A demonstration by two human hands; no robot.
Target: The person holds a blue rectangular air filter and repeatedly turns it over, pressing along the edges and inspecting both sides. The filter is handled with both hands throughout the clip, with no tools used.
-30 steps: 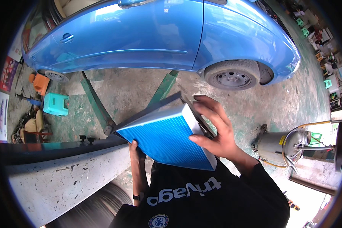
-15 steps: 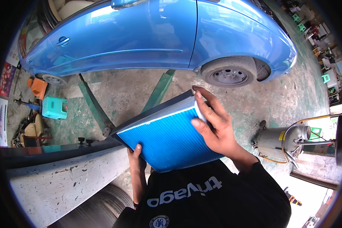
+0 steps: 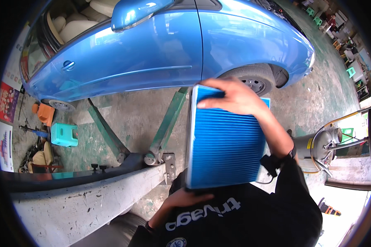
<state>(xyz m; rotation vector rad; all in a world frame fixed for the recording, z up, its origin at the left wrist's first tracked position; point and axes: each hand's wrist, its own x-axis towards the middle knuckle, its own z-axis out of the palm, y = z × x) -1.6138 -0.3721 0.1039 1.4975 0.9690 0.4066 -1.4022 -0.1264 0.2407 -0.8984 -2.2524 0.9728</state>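
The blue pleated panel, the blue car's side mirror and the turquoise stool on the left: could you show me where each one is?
Blue pleated panel [image 3: 226,144]: head view, middle of its ridged face.
Side mirror [image 3: 138,14]: head view, its blue housing.
Turquoise stool [image 3: 62,135]: head view, middle of its visible body.

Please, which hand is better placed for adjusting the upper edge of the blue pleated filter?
Probably the right hand: it lies across the upper part of the blue pleated filter. The left hand is low, near the filter's lower left corner, farther from that edge.
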